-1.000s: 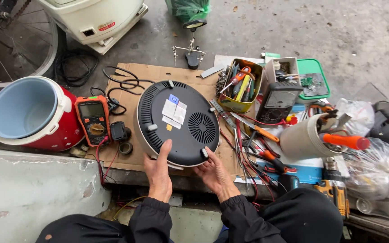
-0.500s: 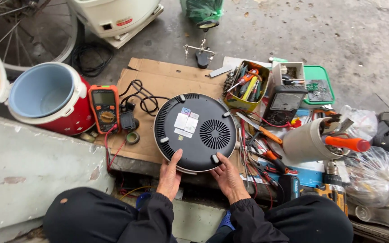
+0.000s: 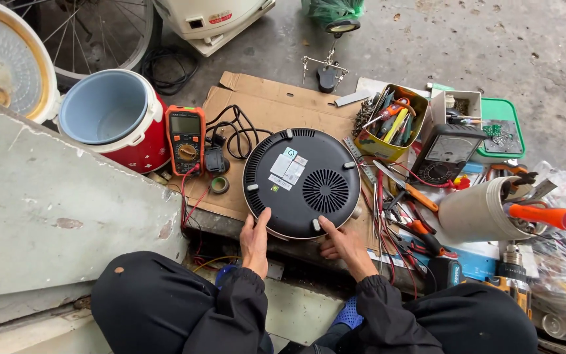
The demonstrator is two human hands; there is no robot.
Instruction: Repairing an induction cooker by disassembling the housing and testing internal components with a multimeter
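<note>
Hands [image 3: 255,239] [image 3: 342,244] grip round black cooker [image 3: 302,183]; yellow box [image 3: 391,124] holds screwdrivers.

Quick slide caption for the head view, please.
Both hands, left and right, grip an upturned round black cooktop on cardboard.

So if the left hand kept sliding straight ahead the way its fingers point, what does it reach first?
The left hand already rests on the round black appliance; going on, its fingers would likely cross the underside towards the white labels.
</note>
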